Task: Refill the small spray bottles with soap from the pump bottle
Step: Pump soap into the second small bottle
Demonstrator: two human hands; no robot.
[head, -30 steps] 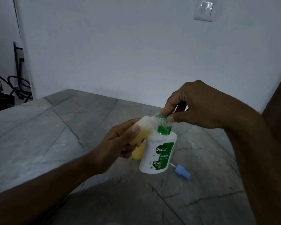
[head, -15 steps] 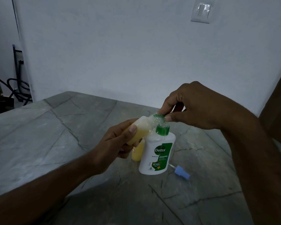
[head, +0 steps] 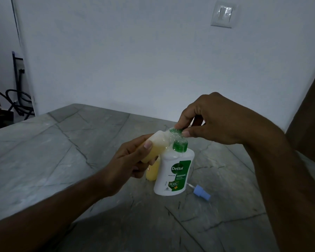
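- The mouth of the small spray bottle and the nozzle of the Dettol pump bottle are blurred by foam where they meet; contact cannot be confirmed.
- A second yellow bottle is largely hidden behind the pump bottle and the left hand.
- The pump bottle is stood upright on a grey veined stone table; a blue spray cap is laid on the table just right of the bottle's base.
- The small spray bottle, part filled with yellow liquid, is gripped tilted in the closed fingers of the left hand, up-left of the pump bottle, its mouth toward the green pump head.
- The pump head is pinched between thumb and fingertips of the right hand, directly above the pump bottle.
- A white wall is seen behind the pump bottle, with a light switch high up and dark cables far left.
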